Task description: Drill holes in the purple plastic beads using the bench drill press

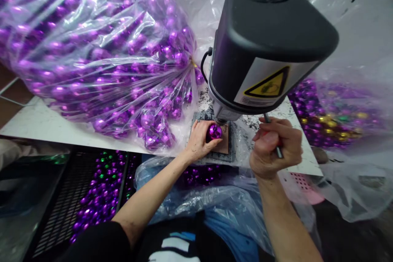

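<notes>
My left hand (201, 139) is closed around a shiny purple ball (215, 132), thumb and fingers at its sides. The ball sits over a small brown board (225, 141) on the worktable, right under the nose of a black drill press (273, 45) with a yellow warning label. Wrapped round a metal lever handle (279, 151) at the machine's right side is my right hand (274, 145), its fingers curled into a fist. Whether the drill tip touches the ball cannot be made out.
A large clear bag of purple balls (123, 57) fills the left of the white table (123, 142). Purple, gold and green balls (331, 120) lie in plastic at the right. Below left stands a black crate (55, 213) beside more purple balls. Plastic sheeting (239, 200) covers my lap.
</notes>
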### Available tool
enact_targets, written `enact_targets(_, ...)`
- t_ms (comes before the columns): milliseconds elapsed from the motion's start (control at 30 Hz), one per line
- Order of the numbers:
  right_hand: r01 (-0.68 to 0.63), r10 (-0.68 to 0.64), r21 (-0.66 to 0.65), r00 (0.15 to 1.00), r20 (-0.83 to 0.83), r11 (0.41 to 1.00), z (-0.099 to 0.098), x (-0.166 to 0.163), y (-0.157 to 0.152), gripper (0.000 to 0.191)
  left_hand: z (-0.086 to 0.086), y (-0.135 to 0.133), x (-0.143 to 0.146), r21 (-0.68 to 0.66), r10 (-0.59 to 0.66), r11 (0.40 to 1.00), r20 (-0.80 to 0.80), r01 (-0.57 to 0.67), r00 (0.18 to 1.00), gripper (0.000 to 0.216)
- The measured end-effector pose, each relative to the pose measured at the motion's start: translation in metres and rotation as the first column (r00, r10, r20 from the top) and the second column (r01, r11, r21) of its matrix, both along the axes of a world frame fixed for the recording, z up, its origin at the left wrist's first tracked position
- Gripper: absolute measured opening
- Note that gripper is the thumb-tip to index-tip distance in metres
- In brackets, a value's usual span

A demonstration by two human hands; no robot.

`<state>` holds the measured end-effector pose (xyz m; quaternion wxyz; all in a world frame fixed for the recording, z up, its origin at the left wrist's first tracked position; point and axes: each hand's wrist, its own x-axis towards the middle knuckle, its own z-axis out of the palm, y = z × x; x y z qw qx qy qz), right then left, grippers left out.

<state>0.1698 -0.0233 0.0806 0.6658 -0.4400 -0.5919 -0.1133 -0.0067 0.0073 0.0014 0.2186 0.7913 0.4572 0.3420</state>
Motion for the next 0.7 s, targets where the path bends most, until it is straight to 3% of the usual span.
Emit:
enact_targets(267, -0.021, 0.020, 0.027, 1.000, 0.022, 0.999, -0.001, 0.000, -0.002, 0.020, 0.000, 0.001, -0.001, -0.008, -0.003, 1.000, 0.017, 0.003, 1.000, 0.045)
enact_targets(567, 0.000, 0.004, -0.014, 0.965, 0.261, 1.000, -0.020, 0.017, -0.002, 0.017, -0.001, 0.002, -0.001, 0.005, 0.003, 1.000, 0.033, -0.003, 0.999, 0.047)
enact_targets(633, -0.010, 0.013, -0.011, 0.964, 0.266, 1.000, -0.013, 0.016, -0.006, 0.016, -0.002, 0.002, -0.001, 0.004, 0.005, 1.000, 0.036, -0.005, 0.999, 0.047)
enact_targets(700, -0.011, 0.023, -0.061, 0.977, 0.211, 0.998, 0.008, 0.011, -0.010, 0.019, -0.004, 0.002, 0.000, 0.008, 0.007, 1.000, 0.049, -0.007, 0.999, 0.048)
